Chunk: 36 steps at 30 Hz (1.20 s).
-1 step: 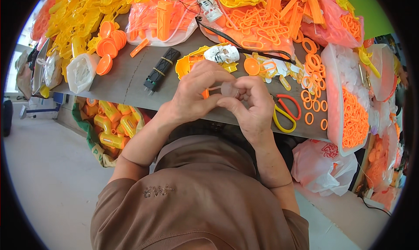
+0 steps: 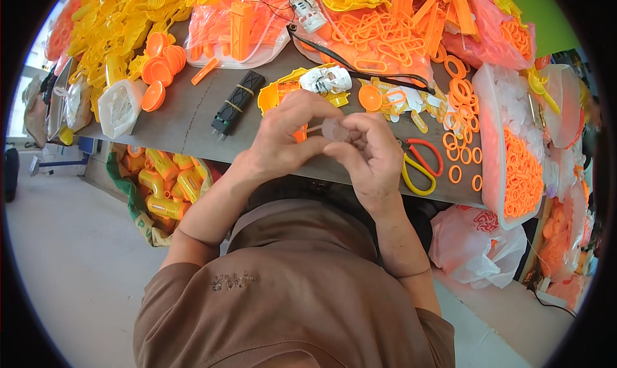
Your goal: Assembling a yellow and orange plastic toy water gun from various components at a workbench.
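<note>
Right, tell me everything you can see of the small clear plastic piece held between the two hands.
The small clear plastic piece is a rounded, translucent, whitish part, largely hidden by fingers, so its full shape cannot be told. A thin pale stem seems to stick out of it toward the left hand. It is held above the front edge of the grey tabletop, pinched from one side by the left hand's fingertips and from the other by the right hand. Nothing else touches it.
</note>
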Available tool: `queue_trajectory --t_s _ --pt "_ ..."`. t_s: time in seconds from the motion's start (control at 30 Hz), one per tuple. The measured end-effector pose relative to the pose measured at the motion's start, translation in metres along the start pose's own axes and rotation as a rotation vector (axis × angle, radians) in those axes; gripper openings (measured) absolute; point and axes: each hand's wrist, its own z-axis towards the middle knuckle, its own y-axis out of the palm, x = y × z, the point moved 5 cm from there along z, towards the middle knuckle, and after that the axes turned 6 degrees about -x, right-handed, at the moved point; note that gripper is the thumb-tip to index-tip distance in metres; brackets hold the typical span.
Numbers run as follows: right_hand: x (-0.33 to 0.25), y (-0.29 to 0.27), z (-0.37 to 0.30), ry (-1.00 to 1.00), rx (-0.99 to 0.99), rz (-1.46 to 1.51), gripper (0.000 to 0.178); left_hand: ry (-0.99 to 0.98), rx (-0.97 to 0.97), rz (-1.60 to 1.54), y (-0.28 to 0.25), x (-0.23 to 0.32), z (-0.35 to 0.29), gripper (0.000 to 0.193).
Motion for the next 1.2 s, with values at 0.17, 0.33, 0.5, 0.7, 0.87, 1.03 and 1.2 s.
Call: queue_trajectory --t_s 0.17,0.33,0.5,0.7,0.87,1.03,1.2 --pt "0.0 0.001 -0.004 0.016 0.059 -0.097 0.011 -0.019 0.004 0.049 0.005 0.002 -0.002 0.043" --pt "0.011 0.002 -0.015 0.033 0.068 -0.152 0.007 0.139 -0.029 0.288 0.019 0.012 -0.004 0.039" --pt "0.006 -0.013 -0.019 -0.114 0.109 -0.405 0.009 0.144 -0.104 0.34 0.015 0.001 0.008 0.03" --pt "0.038 -0.046 -0.032 0.283 0.092 0.078 0.007 0.097 -0.069 0.361 0.003 -0.025 0.03 0.021" --pt "0.051 -0.066 0.0 0.378 0.225 0.367 0.02 0.0 -0.083 0.216 0.0 -0.032 0.028 0.028" --pt "0.05 -0.019 0.03 0.531 -0.049 0.281 0.014 -0.071 -0.096 0.142 -0.002 -0.036 0.024 0.035" --pt "0.047 -0.012 0.025 0.409 0.031 0.175 0.011 -0.055 -0.086 0.136 -0.008 -0.021 0.025 0.034"
